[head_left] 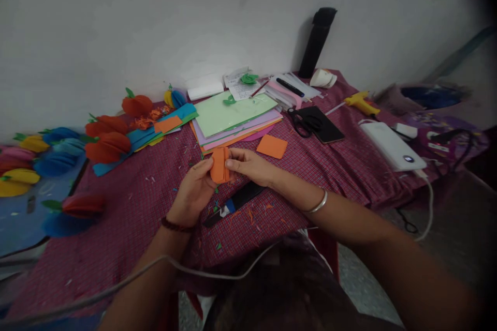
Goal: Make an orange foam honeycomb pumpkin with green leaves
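Observation:
A folded orange paper piece (219, 164) is held upright between both hands above the red checked tablecloth (128, 207). My left hand (193, 192) grips it from the left and below. My right hand (250, 164) pinches its right edge with thumb and fingers. A second orange paper square (272, 146) lies flat just right of the hands. Under my right wrist lies a dark stick-like tool with a blue and white end (233, 202).
A stack of coloured paper sheets (236, 116) lies behind the hands. Black scissors (305, 120), a yellow glue gun (362, 103) and a white power bank (392, 146) sit to the right. Paper fruits in red, blue and yellow (104, 139) fill the left side. A white cable (194, 269) crosses near me.

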`<state>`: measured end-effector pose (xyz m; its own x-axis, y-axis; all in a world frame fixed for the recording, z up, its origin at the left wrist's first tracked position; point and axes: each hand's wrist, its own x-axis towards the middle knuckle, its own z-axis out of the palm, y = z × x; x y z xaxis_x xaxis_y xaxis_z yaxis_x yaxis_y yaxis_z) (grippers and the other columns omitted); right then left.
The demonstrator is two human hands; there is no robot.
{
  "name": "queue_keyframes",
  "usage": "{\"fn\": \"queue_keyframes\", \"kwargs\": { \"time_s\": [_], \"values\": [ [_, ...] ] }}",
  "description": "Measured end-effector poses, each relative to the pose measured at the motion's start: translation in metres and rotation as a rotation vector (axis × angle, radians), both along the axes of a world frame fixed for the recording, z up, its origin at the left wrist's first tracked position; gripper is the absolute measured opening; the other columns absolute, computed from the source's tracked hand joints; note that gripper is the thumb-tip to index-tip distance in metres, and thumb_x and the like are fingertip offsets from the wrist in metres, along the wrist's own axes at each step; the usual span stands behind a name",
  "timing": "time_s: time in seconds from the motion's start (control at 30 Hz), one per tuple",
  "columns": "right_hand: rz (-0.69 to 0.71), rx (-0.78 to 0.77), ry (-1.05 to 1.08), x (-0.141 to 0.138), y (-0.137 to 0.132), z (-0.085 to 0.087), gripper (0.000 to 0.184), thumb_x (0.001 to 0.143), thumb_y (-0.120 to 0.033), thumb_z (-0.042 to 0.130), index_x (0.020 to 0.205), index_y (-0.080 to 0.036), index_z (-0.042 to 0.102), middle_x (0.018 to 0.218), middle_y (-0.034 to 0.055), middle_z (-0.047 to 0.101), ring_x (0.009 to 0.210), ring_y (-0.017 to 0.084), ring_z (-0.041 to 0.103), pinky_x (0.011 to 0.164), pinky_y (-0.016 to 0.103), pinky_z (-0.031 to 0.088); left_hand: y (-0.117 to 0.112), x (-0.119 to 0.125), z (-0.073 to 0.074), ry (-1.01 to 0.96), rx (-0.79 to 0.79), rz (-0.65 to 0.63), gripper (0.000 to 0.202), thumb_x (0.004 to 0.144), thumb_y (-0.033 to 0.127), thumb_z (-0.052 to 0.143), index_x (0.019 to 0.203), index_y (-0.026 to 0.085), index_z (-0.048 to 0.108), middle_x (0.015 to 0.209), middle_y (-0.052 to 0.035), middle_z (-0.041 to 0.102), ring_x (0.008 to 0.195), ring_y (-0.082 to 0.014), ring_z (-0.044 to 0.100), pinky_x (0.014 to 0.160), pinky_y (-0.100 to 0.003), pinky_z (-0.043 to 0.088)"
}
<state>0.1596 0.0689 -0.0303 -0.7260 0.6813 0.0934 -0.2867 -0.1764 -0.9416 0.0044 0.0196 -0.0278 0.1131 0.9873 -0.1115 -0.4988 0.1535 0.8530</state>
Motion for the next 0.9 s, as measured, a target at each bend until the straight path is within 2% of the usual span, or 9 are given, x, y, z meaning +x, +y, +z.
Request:
{"fn": "queue_keyframes", "kwargs": {
  "time_s": [0.3, 0.5, 0.67, 0.9],
  "values": [
    [0.018, -0.088, 0.080, -0.004, 0.003, -0.012, 0.044, 0.069, -0.051, 0.079, 0.087, -0.017, 0.058, 0.073, -0.0032, 0.062, 0.060, 0.008, 0.057, 0.058, 0.021, 0.049, 0.002, 0.000, -0.003, -0.091, -0.020, -0.019, 0.021, 0.086, 0.022, 0.060, 0.097, 0.009, 0.072, 0.078, -0.0074, 0.074, 0.066, -0.0181, 0.067, 0.064, -0.031, 0.056],
    [0.045, -0.117, 0.158, -0.005, 0.003, -0.012, 0.041, 0.071, -0.050, 0.079, 0.085, -0.017, 0.059, 0.069, -0.0043, 0.061, 0.057, 0.007, 0.057, 0.058, 0.020, 0.049, 0.001, 0.002, -0.002, -0.140, -0.019, -0.001, 0.018, 0.087, 0.019, 0.059, 0.095, 0.010, 0.072, 0.080, -0.0064, 0.074, 0.068, -0.0169, 0.067, 0.065, -0.029, 0.056],
    [0.057, -0.089, 0.193, -0.006, 0.003, -0.012, 0.037, 0.074, -0.047, 0.078, 0.078, -0.016, 0.057, 0.063, -0.0054, 0.061, 0.055, 0.007, 0.057, 0.056, 0.019, 0.049, 0.000, 0.007, 0.003, -0.168, -0.027, -0.013, 0.017, 0.088, 0.019, 0.059, 0.091, 0.009, 0.073, 0.073, -0.0059, 0.072, 0.063, -0.0160, 0.065, 0.060, -0.028, 0.056],
    [0.026, -0.069, 0.143, -0.005, 0.002, -0.006, 0.034, 0.080, -0.044, 0.073, 0.074, -0.016, 0.055, 0.059, -0.0056, 0.059, 0.053, 0.007, 0.056, 0.053, 0.018, 0.046, 0.000, 0.009, 0.000, -0.205, -0.098, 0.009, 0.034, 0.097, 0.016, 0.040, 0.089, 0.010, 0.073, 0.070, -0.0059, 0.072, 0.061, -0.0159, 0.067, 0.060, -0.029, 0.056]
  ]
}}
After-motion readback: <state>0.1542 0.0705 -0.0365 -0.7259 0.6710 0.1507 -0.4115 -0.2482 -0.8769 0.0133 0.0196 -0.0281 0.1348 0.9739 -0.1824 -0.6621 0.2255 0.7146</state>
